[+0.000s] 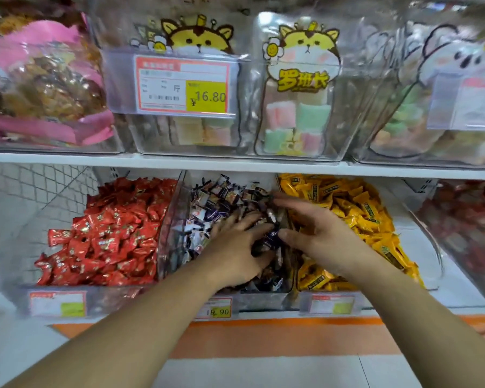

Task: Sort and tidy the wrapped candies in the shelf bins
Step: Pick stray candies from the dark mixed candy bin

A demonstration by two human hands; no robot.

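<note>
Shop shelving is filling the view, with clear tilted bins on a white shelf above an orange floor strip. Both hands are working in the middle bin [177,219]: the left hand [235,247] is lying spread, fingers straight, on the heap of dark purple-and-white candies [221,200], while the right hand [317,233] is reaching across the divider from the yellow side, fingers extended and relaxed; whether its thumb is pinching a dark candy [272,236] between the two hands cannot be told. Outward, red candies [109,233] are sitting in the left bin and yellow candies [361,208] in the right bin, touching the divider. Judgement: the step in hand is sweeping and levelling the dark heap. To do it well, the fingers should be raking gently toward the bin's centre, lifting any stray pieces singly, and keeping the right forearm from dragging yellow wrappers over the divider. Price tags [216,308] are fronting the bins.
</note>
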